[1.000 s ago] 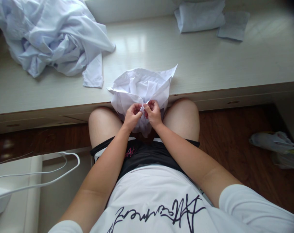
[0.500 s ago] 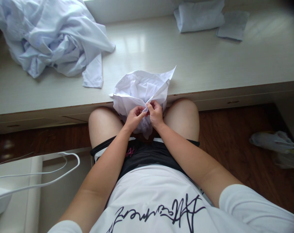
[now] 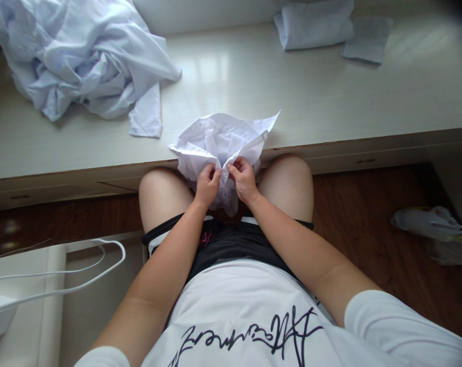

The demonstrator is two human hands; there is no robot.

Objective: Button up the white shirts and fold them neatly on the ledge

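A white collared shirt (image 3: 200, 137) hangs over the table's front edge between my knees, its collar spread with a pointed tip on either side. My left hand (image 3: 209, 183) pinches the shirt's left front edge below the collar. On the opposite edge, my right hand (image 3: 242, 176) is closed in a similar pinch. A narrow gap separates the two hands, and the cloth dips into folds between them. The lower part of the shirt drops out of sight below the tabletop.
A heap of crumpled white garments (image 3: 81, 56) lies on the table (image 3: 310, 97) at the back left. Folded white cloth (image 3: 315, 25) and a small flat piece (image 3: 368, 40) rest at the back right. White cables (image 3: 97, 275) loop at lower left; a plastic bag (image 3: 425, 223) is on the floor.
My hands have moved apart from where they met at the shirt's front; the left went leftward. The two front edges are now separated and the collar is spread slightly wider.
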